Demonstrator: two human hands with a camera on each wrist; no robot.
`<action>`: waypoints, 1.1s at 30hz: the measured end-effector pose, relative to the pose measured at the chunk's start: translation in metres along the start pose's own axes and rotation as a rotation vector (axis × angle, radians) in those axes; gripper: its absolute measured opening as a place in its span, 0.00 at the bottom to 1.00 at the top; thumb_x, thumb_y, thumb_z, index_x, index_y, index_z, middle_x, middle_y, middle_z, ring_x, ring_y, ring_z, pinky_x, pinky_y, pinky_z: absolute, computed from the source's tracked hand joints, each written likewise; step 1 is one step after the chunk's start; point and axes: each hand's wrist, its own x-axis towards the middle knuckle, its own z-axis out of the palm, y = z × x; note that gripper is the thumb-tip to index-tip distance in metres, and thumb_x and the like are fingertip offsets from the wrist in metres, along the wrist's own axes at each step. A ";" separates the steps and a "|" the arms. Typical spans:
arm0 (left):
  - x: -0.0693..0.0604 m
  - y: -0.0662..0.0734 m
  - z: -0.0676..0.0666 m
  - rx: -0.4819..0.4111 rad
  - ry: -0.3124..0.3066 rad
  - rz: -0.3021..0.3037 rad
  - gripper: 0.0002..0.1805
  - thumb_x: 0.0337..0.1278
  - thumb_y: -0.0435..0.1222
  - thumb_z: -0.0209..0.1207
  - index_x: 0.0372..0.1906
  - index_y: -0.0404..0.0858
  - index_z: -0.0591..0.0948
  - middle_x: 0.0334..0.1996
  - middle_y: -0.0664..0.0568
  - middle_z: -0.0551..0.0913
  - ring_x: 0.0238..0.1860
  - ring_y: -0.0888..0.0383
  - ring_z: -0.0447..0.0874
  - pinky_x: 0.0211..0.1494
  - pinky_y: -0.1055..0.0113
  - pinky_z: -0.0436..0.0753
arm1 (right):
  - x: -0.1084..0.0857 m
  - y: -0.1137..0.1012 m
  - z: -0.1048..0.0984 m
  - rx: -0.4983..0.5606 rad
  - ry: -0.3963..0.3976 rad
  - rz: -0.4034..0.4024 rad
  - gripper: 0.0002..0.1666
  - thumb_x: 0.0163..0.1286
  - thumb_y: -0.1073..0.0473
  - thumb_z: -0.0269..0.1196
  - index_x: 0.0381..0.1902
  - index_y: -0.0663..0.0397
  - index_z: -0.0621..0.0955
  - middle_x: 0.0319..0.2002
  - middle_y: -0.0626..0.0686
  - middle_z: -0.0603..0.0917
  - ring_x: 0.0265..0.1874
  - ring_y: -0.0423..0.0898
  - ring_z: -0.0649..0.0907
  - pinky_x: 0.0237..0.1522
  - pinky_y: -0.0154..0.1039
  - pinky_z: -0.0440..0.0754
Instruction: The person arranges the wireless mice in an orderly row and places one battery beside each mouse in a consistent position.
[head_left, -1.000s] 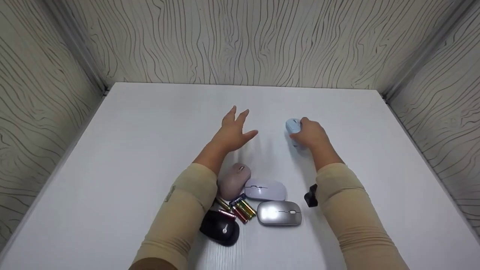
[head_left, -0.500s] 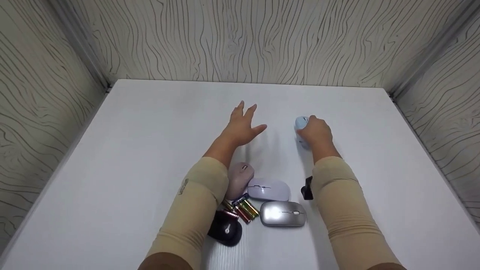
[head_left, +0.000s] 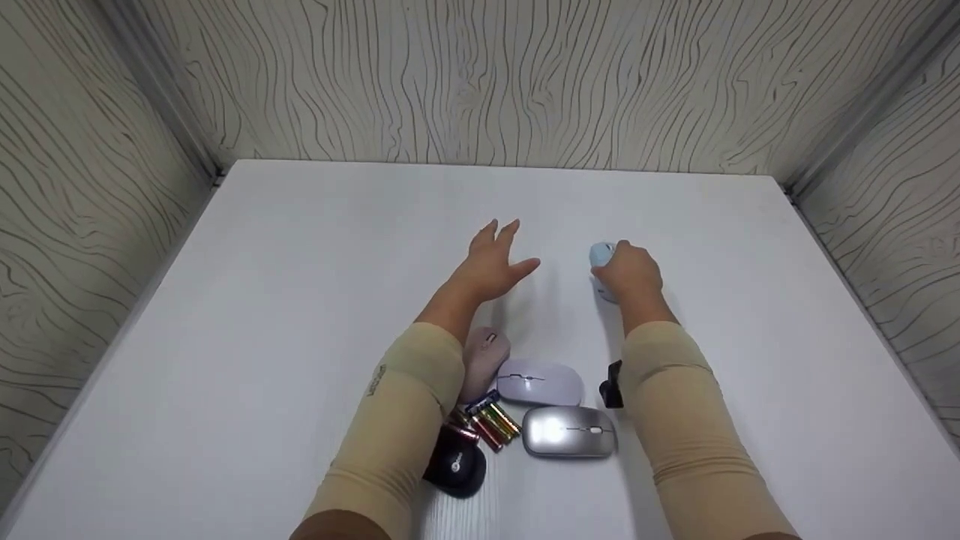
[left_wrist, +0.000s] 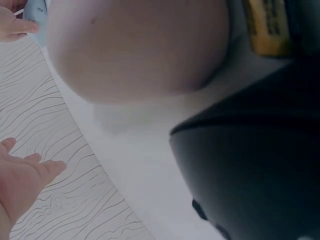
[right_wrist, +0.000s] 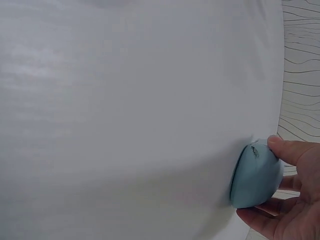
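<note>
A light blue computer mouse is in my right hand, toward the right side of the white table. In the right wrist view, the thumb lies on one side of the blue mouse and curled fingers on the other. My left hand reaches forward with fingers spread and thumb out, holding nothing. Below it, the left forearm partly covers a pink mouse and a black mouse. The left wrist view catches the left hand at its edge.
A lilac mouse and a silver mouse lie close together between the forearms. Several small batteries are bunched beside them. A black clip-like piece sits at the right sleeve. Wood-patterned panels enclose the table.
My left hand has shifted slightly right, its forearm covering more of the pink and black mice. My right hand keeps hold of the blue mouse, a little farther right. The view has shifted slightly.
</note>
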 end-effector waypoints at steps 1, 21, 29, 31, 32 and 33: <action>0.000 0.000 0.001 -0.003 -0.003 0.002 0.41 0.57 0.58 0.50 0.72 0.52 0.47 0.72 0.49 0.42 0.72 0.52 0.37 0.69 0.56 0.51 | 0.000 0.000 0.001 0.002 -0.001 0.002 0.41 0.64 0.50 0.57 0.65 0.71 0.57 0.56 0.72 0.69 0.55 0.66 0.70 0.54 0.58 0.69; -0.004 -0.011 -0.016 -0.008 -0.002 -0.002 0.41 0.58 0.58 0.49 0.72 0.51 0.47 0.72 0.48 0.44 0.71 0.52 0.37 0.69 0.55 0.51 | -0.008 -0.005 0.001 -0.117 0.062 -0.031 0.44 0.62 0.39 0.56 0.64 0.66 0.61 0.53 0.71 0.68 0.55 0.67 0.65 0.50 0.60 0.70; -0.010 -0.024 -0.029 -0.022 -0.016 -0.006 0.41 0.58 0.58 0.49 0.72 0.52 0.46 0.72 0.48 0.43 0.71 0.51 0.39 0.69 0.53 0.52 | -0.017 -0.024 -0.010 -0.132 0.118 -0.158 0.41 0.61 0.38 0.56 0.60 0.66 0.65 0.50 0.69 0.70 0.52 0.66 0.66 0.47 0.60 0.71; -0.012 -0.028 -0.031 -0.016 -0.012 -0.005 0.41 0.58 0.58 0.49 0.72 0.51 0.47 0.72 0.48 0.43 0.71 0.51 0.40 0.68 0.52 0.52 | -0.020 -0.030 -0.012 -0.123 0.109 -0.177 0.41 0.62 0.39 0.56 0.60 0.66 0.65 0.51 0.69 0.70 0.52 0.65 0.67 0.47 0.59 0.71; -0.013 -0.029 -0.033 -0.014 -0.011 -0.007 0.41 0.58 0.58 0.50 0.72 0.52 0.47 0.72 0.48 0.43 0.71 0.51 0.40 0.68 0.52 0.52 | -0.021 -0.033 -0.012 -0.114 0.103 -0.185 0.41 0.62 0.39 0.56 0.61 0.65 0.65 0.52 0.68 0.70 0.53 0.65 0.67 0.48 0.58 0.71; -0.015 -0.031 -0.034 -0.012 -0.010 -0.008 0.41 0.58 0.58 0.50 0.72 0.52 0.47 0.72 0.48 0.44 0.71 0.51 0.40 0.68 0.52 0.52 | -0.023 -0.036 -0.013 -0.110 0.096 -0.192 0.41 0.62 0.39 0.56 0.62 0.65 0.64 0.53 0.68 0.69 0.53 0.65 0.67 0.49 0.58 0.71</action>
